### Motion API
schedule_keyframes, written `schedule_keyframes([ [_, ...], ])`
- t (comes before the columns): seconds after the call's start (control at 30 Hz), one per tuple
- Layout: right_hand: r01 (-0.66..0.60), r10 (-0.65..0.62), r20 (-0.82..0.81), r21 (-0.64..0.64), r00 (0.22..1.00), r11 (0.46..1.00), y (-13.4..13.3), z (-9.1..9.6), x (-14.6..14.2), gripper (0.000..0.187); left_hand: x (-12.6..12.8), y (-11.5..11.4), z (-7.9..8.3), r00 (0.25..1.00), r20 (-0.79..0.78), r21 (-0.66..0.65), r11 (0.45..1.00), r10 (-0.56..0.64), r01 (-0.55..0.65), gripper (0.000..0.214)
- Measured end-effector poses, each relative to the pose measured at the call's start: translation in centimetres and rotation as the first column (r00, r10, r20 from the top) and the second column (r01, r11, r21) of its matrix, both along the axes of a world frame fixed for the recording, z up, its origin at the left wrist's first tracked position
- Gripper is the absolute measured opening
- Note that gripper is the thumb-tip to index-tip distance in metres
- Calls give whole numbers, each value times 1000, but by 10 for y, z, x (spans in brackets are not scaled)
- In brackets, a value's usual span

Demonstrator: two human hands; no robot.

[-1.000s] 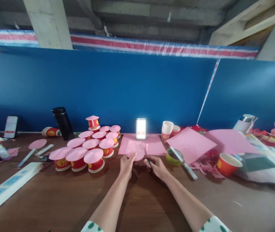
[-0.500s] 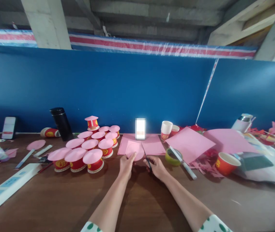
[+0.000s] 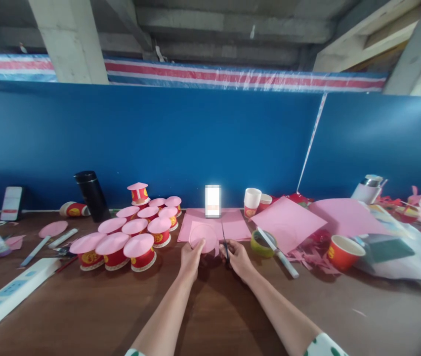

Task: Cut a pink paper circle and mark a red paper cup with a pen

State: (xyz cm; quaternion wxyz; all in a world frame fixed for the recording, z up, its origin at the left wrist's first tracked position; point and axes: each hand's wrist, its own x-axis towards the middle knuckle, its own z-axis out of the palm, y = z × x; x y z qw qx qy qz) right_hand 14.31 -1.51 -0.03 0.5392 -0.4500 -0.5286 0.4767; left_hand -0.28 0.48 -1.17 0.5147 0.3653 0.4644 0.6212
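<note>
My left hand (image 3: 191, 260) pinches the near left edge of a round pink paper disc (image 3: 203, 236), thumb on top. A narrow strip of pink paper hangs at the disc's right side. In my right hand (image 3: 238, 258) are dark scissors (image 3: 226, 245), their blades pointing away from me, a little right of the disc. My right fingers are closed on the handles. Beyond both hands lie flat pink paper sheets (image 3: 238, 225). On the left stand several red paper cups with pink cone tops (image 3: 139, 245).
A phone (image 3: 213, 201) stands upright behind the sheets. To the right are a tape roll (image 3: 263, 247), a utility knife (image 3: 284, 263), pink sheets (image 3: 288, 222), paper scraps and a red cup (image 3: 345, 251). At left are a black bottle (image 3: 94, 198) and a power strip (image 3: 14, 294).
The scissors have moved off the disc's right edge and now point straight ahead. A paper strip now hangs from the disc's right side. The whole view has shifted slightly.
</note>
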Motion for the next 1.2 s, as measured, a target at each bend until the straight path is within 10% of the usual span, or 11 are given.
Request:
schedule_keyframes([
  [0.83,266,-323,221,251,920,931,22,-19,19,34,-1,0,5,988,-32,75,986,149,-146,55],
  [1.2,264,-354,277,314,893,912,27,-19,22,34,-4,2,10,791,-562,126,970,243,-208,54],
])
